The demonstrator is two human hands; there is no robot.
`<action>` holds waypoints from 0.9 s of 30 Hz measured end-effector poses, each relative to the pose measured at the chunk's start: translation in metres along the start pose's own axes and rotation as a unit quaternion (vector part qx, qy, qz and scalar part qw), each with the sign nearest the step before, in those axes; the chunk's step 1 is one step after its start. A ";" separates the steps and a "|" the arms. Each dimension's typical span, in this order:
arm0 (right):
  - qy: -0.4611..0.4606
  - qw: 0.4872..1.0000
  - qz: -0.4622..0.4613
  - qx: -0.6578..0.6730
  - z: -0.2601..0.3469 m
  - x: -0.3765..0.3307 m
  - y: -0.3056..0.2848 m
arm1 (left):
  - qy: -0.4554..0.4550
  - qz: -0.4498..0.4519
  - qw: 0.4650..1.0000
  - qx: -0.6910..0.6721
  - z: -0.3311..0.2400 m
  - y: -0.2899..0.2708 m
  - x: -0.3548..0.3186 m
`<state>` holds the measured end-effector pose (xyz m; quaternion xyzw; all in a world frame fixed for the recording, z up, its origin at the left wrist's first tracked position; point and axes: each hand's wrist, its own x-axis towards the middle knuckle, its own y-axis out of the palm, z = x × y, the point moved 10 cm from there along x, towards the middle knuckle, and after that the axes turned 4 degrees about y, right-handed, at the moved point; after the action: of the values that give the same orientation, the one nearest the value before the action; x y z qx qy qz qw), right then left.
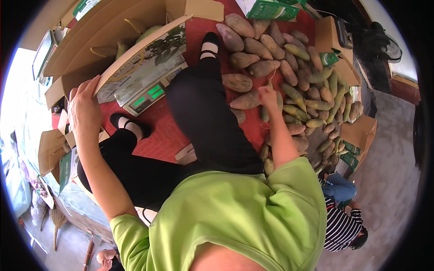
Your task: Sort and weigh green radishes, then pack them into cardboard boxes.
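Observation:
My left hand [86, 106] grips the edge of a cardboard box flap [110, 74], fingers curled over its corner. Inside that open box lie a few large pale-green radishes [121, 49] with thin tails. Over the radish pile my right hand [268, 97] is closed, and a thin root strand rises by its fingers; what they hold is hidden. A reddish-brown radish [245, 100] lies beside this hand, and more brown radishes [237, 82] and long green radishes [294, 92] spread beyond it.
A scale [142, 99] with lit green displays stands against the box. My feet [209, 45] rest on the red mat [156, 147]. More cardboard boxes [359, 131] stand at the right, with a fan [391, 47] behind. Another person in a striped top [341, 226] sits at lower right.

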<state>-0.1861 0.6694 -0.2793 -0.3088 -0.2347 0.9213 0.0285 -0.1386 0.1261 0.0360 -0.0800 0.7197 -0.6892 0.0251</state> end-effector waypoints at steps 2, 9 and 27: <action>0.094 0.995 0.011 -0.022 -0.046 -0.016 0.015 | -0.006 -0.007 1.000 0.000 0.004 -0.001 -0.002; -0.204 0.832 -0.029 -0.515 -0.003 -0.056 0.078 | -0.015 -0.005 1.000 0.022 0.007 0.000 -0.003; -0.267 0.653 0.081 -0.705 -0.016 -0.029 0.139 | -0.048 -0.007 0.999 0.014 0.005 -0.007 -0.003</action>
<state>-0.1403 0.5472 -0.3369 0.0051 -0.7851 0.5204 -0.3357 -0.1342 0.1211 0.0425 -0.1179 0.7076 -0.6945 0.0563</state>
